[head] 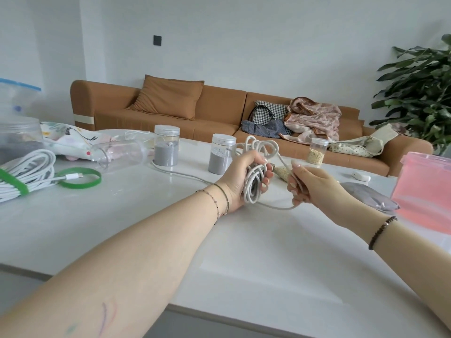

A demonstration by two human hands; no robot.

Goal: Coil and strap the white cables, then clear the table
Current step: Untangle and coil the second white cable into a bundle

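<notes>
Fingers (268, 170): L hand (238, 179) grips cable coil (252, 189), R hand (311, 185) pinches strand (275, 207).

A home living room (brown sofa (219, 113), cushion (168, 97), potted plant (419, 86))

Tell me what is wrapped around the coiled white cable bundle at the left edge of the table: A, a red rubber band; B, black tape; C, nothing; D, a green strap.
D: a green strap bands the white cable bundle at the table's left edge; the coil gripped by the left hand, whose loose strand the right hand pinches, has no strap.
</notes>
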